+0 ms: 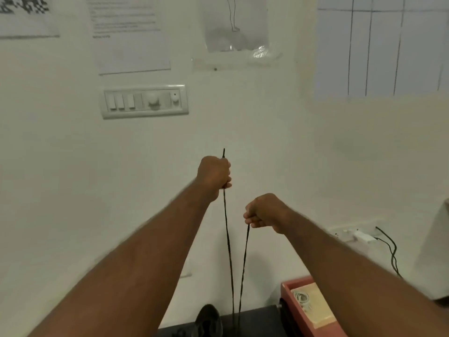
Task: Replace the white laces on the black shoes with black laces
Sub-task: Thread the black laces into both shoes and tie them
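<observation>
Pale wall with a white plastic switch panel (144, 101) behind two raised hands holding a thin black shoelace (228, 239).
Left hand (213, 175) is fisted round one strand, its tip poking out above. Right hand (264, 212), lower, pinches the other strand. Both strands drop towards a black shoe (209, 321) on the dark tabletop (257, 322), near a pink open box (291, 291) holding a coiled white lace (302, 297).

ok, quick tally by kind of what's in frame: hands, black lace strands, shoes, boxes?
hands: 2, left hand and right hand, each gripping one strand
black lace strands: 2
shoe: 1
pink box: 1
total: 6
</observation>
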Available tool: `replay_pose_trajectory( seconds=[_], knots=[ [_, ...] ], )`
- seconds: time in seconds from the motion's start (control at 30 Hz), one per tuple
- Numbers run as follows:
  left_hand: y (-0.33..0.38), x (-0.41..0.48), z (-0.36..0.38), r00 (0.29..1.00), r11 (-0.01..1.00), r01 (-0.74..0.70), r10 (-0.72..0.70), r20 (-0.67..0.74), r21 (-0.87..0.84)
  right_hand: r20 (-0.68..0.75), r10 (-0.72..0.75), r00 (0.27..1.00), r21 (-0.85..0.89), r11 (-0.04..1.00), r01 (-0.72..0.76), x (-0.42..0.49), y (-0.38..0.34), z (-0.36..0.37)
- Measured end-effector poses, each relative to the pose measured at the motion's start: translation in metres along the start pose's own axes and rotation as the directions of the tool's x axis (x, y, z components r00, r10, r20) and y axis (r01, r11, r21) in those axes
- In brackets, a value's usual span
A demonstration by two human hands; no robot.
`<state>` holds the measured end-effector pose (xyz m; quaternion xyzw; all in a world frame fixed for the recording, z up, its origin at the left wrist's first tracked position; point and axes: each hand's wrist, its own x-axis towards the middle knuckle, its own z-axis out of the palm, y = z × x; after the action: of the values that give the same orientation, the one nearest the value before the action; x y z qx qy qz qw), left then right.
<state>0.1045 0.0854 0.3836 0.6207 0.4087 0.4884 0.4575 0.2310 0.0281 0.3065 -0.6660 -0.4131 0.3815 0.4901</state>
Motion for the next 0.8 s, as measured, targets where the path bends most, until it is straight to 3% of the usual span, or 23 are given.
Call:
replay_pose_trajectory(
  seconds=[0.17,0.33,0.5,0.53,0.6,0.67,0.8],
  knots=[
    [-0.033,0.001,0.0,0.973,0.874,-0.198,0.232,-0.022,0.443,-0.02,-0.086,0.996,-0.068,0.994,0.085,0.009,0.01,-0.003],
    [-0.072,0.011,0.0,0.979,0.669,-0.199,0.173,0.11,0.716,0.007,-0.062,0.998,-0.163,0.985,0.062,0.018,0.02,-0.009],
    [-0.128,0.012,0.009,0.988,0.563,-0.156,0.074,0.138,0.812,0.085,0.109,0.99,0.204,0.971,-0.124,0.029,0.049,-0.003],
    [-0.142,0.01,0.011,0.99,0.563,-0.137,0.055,0.128,0.815,0.019,0.055,0.998,0.182,0.982,-0.058,0.035,0.063,0.0],
    [-0.174,0.003,0.014,0.989,0.528,-0.112,-0.021,0.145,0.842,-0.205,-0.16,0.966,-0.125,0.983,0.136,0.044,0.1,0.009],
    [-0.213,-0.006,0.02,0.973,0.464,-0.118,-0.122,0.195,0.878,-0.247,-0.264,0.932,-0.31,0.933,0.182,0.045,0.146,0.021],
    [-0.307,-0.032,0.028,0.915,0.391,-0.131,-0.306,0.263,0.911,-0.037,-0.001,0.999,-0.448,0.894,-0.016,0.047,0.268,0.053]
  ],
)
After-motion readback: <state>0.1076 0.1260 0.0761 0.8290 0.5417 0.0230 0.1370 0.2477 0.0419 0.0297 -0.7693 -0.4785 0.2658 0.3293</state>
